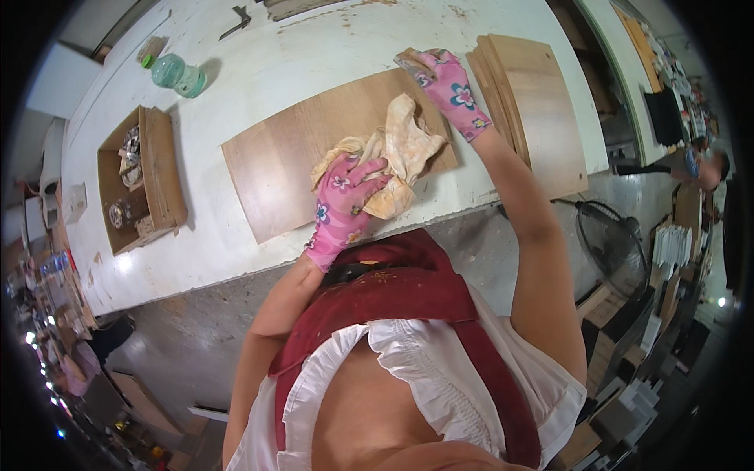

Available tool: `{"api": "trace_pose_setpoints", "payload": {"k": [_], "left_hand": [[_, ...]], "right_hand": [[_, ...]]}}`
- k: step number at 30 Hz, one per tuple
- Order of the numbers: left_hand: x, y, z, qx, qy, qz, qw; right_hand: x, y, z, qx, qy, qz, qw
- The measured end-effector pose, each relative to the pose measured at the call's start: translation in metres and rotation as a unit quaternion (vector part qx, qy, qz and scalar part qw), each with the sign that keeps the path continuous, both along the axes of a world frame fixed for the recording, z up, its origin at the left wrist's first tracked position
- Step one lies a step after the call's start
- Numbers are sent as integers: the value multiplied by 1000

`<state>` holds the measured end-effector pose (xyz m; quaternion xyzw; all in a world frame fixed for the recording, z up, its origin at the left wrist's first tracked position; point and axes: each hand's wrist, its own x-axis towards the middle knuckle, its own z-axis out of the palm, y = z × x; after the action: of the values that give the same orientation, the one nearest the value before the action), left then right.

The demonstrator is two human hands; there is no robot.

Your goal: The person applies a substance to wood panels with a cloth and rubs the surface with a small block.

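Observation:
A wood-grain board (275,157) lies flat on the white worktable. My left hand (343,200), in a pink flowered glove, presses a crumpled, stained cream rag (404,149) onto the board near its front edge, fingers closed over the cloth. The loose part of the rag spreads to the right. At the board's far right corner is my right hand (448,86), in a matching glove, with its fingers bent over the edge; the fingertips look soiled and the thumb is partly hidden.
Right of the board stands a stack of similar wooden boards (542,118). On the left are an open cardboard box (169,173) with small parts and a green-capped bottle (179,76). A dark tool (235,22) lies at the back. A black fan (611,243) stands beyond the table's right front.

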<state>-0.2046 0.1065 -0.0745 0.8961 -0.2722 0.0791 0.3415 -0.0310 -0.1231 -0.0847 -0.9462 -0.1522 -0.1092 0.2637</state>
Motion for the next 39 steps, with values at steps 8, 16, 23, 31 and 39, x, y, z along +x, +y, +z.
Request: {"api": "trace_pose_setpoints", "payload": {"k": [8, 16, 23, 31, 39], "left_hand": [[-1, 0, -4, 9, 3, -3, 1000], [4, 22, -6, -229, 99, 16, 968], [98, 158, -40, -251, 262, 136, 922], [95, 138, -32, 125, -115, 136, 976], [85, 126, 4, -188, 190, 34, 963]], "right_hand": [[-114, -48, 0, -45, 30, 17, 998], [-221, -96, 11, 134, 172, -30, 975], [-195, -58, 27, -145, -76, 62, 985], [-186, -8, 9, -151, -93, 190, 966], [-203, 200, 5, 64, -36, 390, 918]]}}
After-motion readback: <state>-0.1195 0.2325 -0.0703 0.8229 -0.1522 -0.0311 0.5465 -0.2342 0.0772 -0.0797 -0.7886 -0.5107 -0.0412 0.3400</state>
